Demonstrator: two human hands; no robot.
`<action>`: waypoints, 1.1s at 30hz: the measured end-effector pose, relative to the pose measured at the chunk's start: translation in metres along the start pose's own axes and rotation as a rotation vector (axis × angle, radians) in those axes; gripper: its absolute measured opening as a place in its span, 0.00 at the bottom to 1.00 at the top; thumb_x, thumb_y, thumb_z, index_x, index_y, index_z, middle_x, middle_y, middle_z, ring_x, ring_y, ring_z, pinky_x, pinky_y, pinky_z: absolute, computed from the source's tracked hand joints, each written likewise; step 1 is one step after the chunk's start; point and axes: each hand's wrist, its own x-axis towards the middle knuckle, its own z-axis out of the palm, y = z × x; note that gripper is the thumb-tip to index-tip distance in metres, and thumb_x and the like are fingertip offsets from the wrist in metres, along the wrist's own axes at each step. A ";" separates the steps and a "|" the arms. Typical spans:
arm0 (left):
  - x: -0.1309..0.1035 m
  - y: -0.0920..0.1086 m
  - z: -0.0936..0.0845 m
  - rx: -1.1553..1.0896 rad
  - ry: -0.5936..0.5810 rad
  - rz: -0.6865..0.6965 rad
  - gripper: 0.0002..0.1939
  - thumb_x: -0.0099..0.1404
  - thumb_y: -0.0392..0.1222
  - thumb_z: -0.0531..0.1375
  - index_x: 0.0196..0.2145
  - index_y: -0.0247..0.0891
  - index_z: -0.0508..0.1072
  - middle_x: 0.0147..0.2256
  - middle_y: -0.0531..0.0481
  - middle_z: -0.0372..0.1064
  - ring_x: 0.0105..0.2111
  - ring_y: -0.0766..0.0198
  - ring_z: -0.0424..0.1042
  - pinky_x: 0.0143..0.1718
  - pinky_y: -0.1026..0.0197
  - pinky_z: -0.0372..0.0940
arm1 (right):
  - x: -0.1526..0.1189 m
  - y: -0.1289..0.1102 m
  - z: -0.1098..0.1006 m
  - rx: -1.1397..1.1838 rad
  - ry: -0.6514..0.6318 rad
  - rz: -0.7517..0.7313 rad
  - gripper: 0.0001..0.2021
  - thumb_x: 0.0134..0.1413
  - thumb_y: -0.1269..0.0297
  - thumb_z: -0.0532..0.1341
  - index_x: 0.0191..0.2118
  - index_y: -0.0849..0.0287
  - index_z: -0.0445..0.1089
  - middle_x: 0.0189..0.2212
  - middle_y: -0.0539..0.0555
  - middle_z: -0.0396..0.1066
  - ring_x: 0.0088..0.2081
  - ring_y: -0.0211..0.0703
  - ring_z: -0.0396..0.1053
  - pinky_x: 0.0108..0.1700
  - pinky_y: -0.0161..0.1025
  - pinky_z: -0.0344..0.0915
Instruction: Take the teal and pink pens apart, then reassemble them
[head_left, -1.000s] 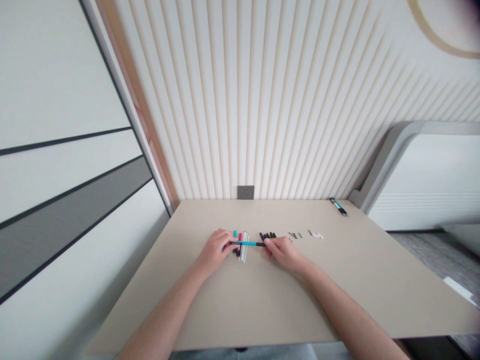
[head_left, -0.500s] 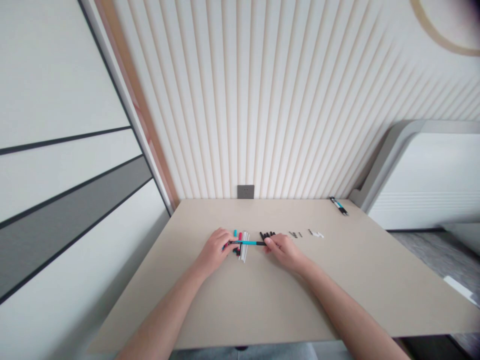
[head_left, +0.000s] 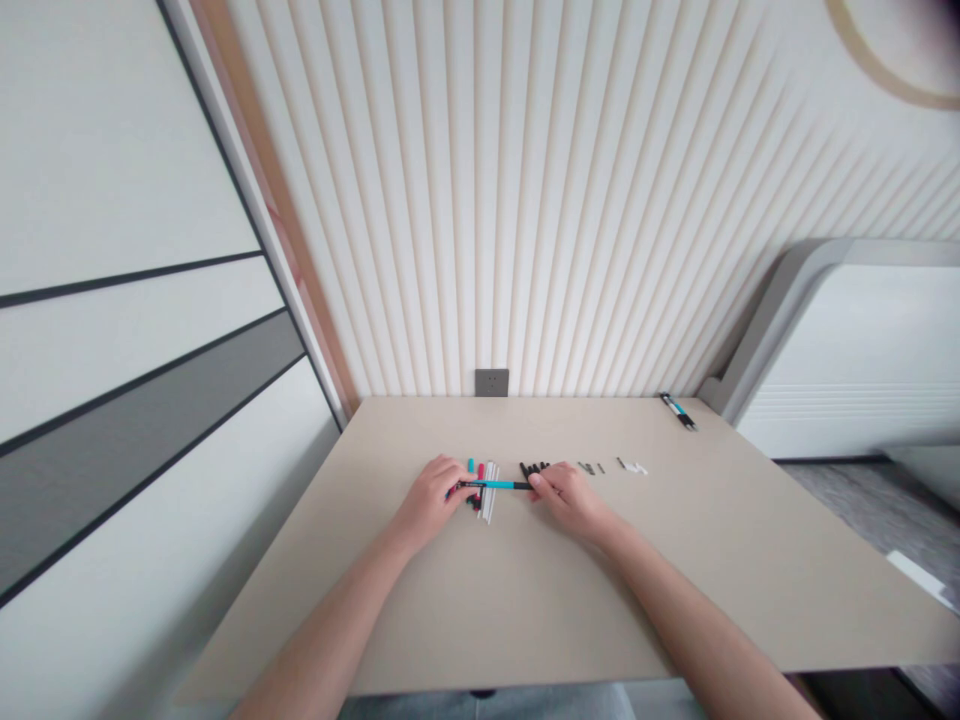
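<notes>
A blue and black pen (head_left: 501, 485) lies level between my hands, above the table. My left hand (head_left: 435, 494) is closed on its left end, and my right hand (head_left: 562, 494) pinches the black right end. Beneath the pen is a row of thin white pen refills (head_left: 490, 505). Beside my left fingers are red and teal pen barrels (head_left: 481, 470), partly hidden by that hand. Several black pen grips (head_left: 531, 468) lie just behind my right fingers. Small dark parts (head_left: 586, 468) and small white pieces (head_left: 636, 468) are farther right.
The beige table (head_left: 525, 600) meets a ribbed wall with a dark socket (head_left: 492, 383). Pens (head_left: 679, 412) in blue and black lie at the back right corner. A pale cabinet (head_left: 150, 450) stands at the left, a white headboard (head_left: 847, 350) at the right.
</notes>
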 end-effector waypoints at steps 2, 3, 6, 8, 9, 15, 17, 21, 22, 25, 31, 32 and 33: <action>0.000 0.000 0.000 0.007 0.003 -0.004 0.05 0.67 0.41 0.59 0.35 0.38 0.73 0.32 0.49 0.70 0.36 0.60 0.67 0.40 0.57 0.64 | 0.000 0.000 -0.001 0.006 0.025 -0.001 0.19 0.67 0.55 0.50 0.33 0.56 0.74 0.26 0.52 0.73 0.30 0.40 0.68 0.40 0.39 0.61; 0.001 0.001 0.000 0.008 0.008 -0.007 0.06 0.67 0.42 0.59 0.35 0.38 0.73 0.32 0.49 0.70 0.36 0.60 0.67 0.39 0.57 0.64 | 0.000 0.000 -0.001 0.013 0.050 -0.008 0.15 0.65 0.54 0.53 0.37 0.56 0.73 0.30 0.52 0.74 0.32 0.41 0.69 0.41 0.39 0.61; 0.001 0.001 -0.001 0.005 0.021 -0.014 0.07 0.68 0.43 0.58 0.35 0.38 0.72 0.31 0.49 0.70 0.35 0.61 0.67 0.39 0.58 0.64 | -0.001 -0.002 -0.003 0.031 0.109 -0.032 0.13 0.59 0.55 0.60 0.46 0.55 0.71 0.37 0.53 0.75 0.37 0.43 0.70 0.45 0.41 0.62; 0.001 0.001 -0.001 0.002 0.019 -0.012 0.08 0.68 0.44 0.58 0.34 0.38 0.72 0.31 0.49 0.70 0.35 0.61 0.67 0.38 0.58 0.64 | -0.001 -0.003 -0.003 0.025 0.101 -0.040 0.11 0.60 0.57 0.59 0.44 0.55 0.71 0.35 0.53 0.75 0.37 0.43 0.70 0.46 0.41 0.62; 0.001 0.001 0.000 0.001 0.016 -0.012 0.08 0.67 0.44 0.58 0.34 0.38 0.72 0.31 0.49 0.70 0.35 0.61 0.68 0.38 0.58 0.64 | -0.001 -0.003 -0.002 0.018 0.091 -0.040 0.10 0.61 0.57 0.58 0.42 0.55 0.72 0.34 0.53 0.75 0.37 0.43 0.70 0.45 0.41 0.62; 0.001 0.001 0.000 0.007 -0.001 -0.014 0.07 0.68 0.44 0.58 0.35 0.38 0.73 0.32 0.48 0.70 0.35 0.60 0.67 0.39 0.58 0.64 | 0.000 -0.001 -0.001 -0.013 0.047 -0.017 0.12 0.64 0.57 0.55 0.40 0.55 0.74 0.36 0.54 0.76 0.39 0.45 0.71 0.46 0.42 0.61; 0.001 0.001 0.000 0.011 0.000 -0.012 0.07 0.67 0.44 0.59 0.36 0.38 0.73 0.32 0.48 0.71 0.35 0.60 0.67 0.39 0.58 0.64 | 0.000 -0.001 -0.002 -0.015 0.041 -0.020 0.13 0.64 0.56 0.54 0.40 0.55 0.74 0.37 0.53 0.76 0.39 0.45 0.71 0.47 0.42 0.61; 0.001 0.001 -0.001 0.018 0.001 -0.006 0.06 0.67 0.43 0.59 0.35 0.39 0.74 0.31 0.49 0.71 0.35 0.61 0.67 0.38 0.59 0.64 | -0.001 -0.004 -0.004 -0.019 0.009 -0.037 0.14 0.65 0.56 0.53 0.37 0.55 0.74 0.32 0.53 0.76 0.36 0.44 0.71 0.46 0.42 0.60; 0.001 0.001 -0.002 0.018 0.003 -0.003 0.06 0.67 0.43 0.60 0.36 0.39 0.74 0.31 0.49 0.71 0.35 0.61 0.67 0.38 0.59 0.64 | -0.001 -0.004 -0.005 -0.024 -0.001 -0.042 0.15 0.65 0.56 0.52 0.36 0.55 0.74 0.30 0.53 0.76 0.34 0.43 0.70 0.45 0.42 0.60; 0.002 0.001 -0.002 0.020 0.012 0.003 0.06 0.67 0.43 0.59 0.36 0.39 0.74 0.31 0.49 0.71 0.35 0.61 0.68 0.38 0.59 0.64 | -0.001 -0.006 -0.007 -0.044 -0.005 -0.070 0.16 0.66 0.55 0.52 0.37 0.55 0.74 0.31 0.53 0.75 0.34 0.43 0.71 0.45 0.41 0.60; 0.001 -0.001 -0.003 0.023 0.018 0.009 0.06 0.68 0.42 0.58 0.38 0.39 0.73 0.34 0.49 0.71 0.36 0.61 0.68 0.40 0.59 0.64 | 0.002 0.018 -0.026 -0.202 0.237 0.038 0.17 0.67 0.58 0.48 0.39 0.56 0.73 0.35 0.55 0.75 0.39 0.45 0.70 0.46 0.42 0.60; 0.001 -0.001 -0.003 0.027 0.016 0.010 0.06 0.68 0.42 0.58 0.38 0.39 0.73 0.34 0.49 0.71 0.36 0.61 0.68 0.40 0.58 0.64 | 0.002 0.027 -0.032 -0.241 0.295 0.099 0.18 0.67 0.58 0.48 0.38 0.56 0.73 0.35 0.56 0.75 0.38 0.46 0.70 0.45 0.42 0.60; 0.001 -0.002 -0.003 0.030 0.015 0.009 0.07 0.68 0.43 0.58 0.38 0.39 0.73 0.34 0.48 0.71 0.36 0.61 0.68 0.40 0.58 0.65 | 0.001 0.037 -0.038 -0.272 0.339 0.163 0.18 0.66 0.58 0.48 0.37 0.57 0.74 0.34 0.56 0.75 0.37 0.46 0.70 0.43 0.41 0.61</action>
